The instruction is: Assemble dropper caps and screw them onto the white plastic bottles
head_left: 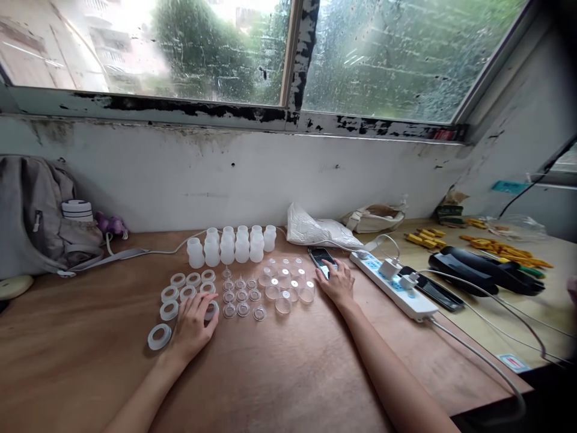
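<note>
My left hand (195, 325) rests over the white rings (159, 337) on the left of the table, its fingers curved around one ring (211, 310). On the right, my right hand (336, 281) lies with fingers spread on a phone (321, 258), touching its screen. Frosted white bottles (196, 253) stand in rows behind the rings. Between my hands are several small clear nipple-shaped pieces (243, 308) and several clear domed caps (283, 304).
A white power strip (392, 284) with plugs and cables lies right of the phone. Behind are a white plastic bag (315, 227) and a pouch (375, 218). A grey backpack (33, 210) sits far left; black objects (487, 270) and yellow pieces (509, 248) lie far right.
</note>
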`<action>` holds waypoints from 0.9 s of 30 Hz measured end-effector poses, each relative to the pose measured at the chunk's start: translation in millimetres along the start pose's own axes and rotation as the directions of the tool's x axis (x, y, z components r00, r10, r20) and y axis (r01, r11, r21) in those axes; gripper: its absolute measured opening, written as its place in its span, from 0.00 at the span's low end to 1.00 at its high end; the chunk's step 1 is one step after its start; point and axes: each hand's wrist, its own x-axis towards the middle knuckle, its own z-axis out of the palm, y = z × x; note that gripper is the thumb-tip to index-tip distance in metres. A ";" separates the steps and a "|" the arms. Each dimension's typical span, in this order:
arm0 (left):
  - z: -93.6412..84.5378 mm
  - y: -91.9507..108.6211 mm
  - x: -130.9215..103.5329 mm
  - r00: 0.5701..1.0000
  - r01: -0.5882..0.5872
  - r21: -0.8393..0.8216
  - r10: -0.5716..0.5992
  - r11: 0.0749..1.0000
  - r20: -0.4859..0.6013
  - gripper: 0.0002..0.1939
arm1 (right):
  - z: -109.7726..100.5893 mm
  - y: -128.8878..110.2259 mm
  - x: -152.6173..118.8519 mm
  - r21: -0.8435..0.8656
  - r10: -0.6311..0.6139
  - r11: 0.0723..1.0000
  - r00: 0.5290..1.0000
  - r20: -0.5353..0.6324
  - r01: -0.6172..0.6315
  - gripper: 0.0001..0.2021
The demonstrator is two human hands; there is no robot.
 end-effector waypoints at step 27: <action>-7.2 11.2 -0.3 0.990 -0.097 -0.156 0.111 0.983 0.084 0.16 | -39.9 -138.1 -125.4 0.694 -0.483 0.688 0.848 0.217 0.214 0.14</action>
